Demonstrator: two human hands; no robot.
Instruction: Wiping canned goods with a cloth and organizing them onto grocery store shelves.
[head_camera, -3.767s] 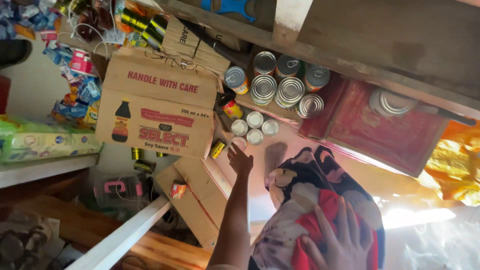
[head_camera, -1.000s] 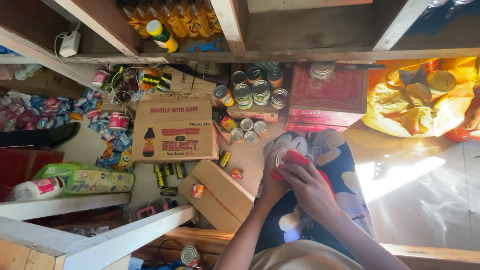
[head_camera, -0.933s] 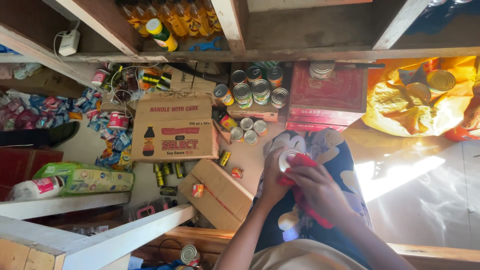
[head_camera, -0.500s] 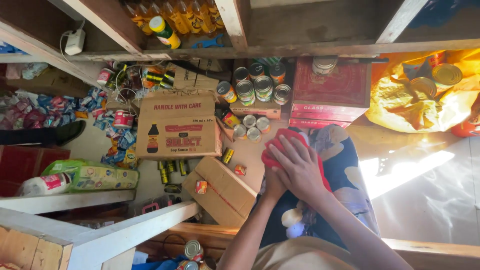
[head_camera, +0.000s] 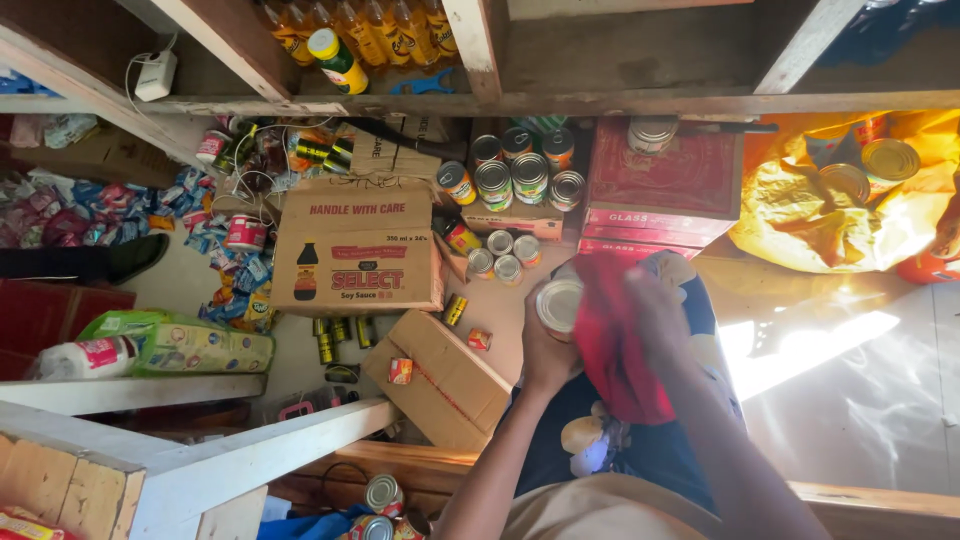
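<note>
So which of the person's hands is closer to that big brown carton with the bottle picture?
Left. The left hand, holding a tin can, is beside the carton; the right hand is farther away.

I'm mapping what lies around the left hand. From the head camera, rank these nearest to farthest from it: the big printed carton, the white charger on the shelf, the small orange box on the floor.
Measured from the left hand, which holds a tin can:
1. Small orange box, just left of the hand on the floor.
2. Big printed carton, farther left and up.
3. White charger, far upper left on the wooden shelf.
</note>
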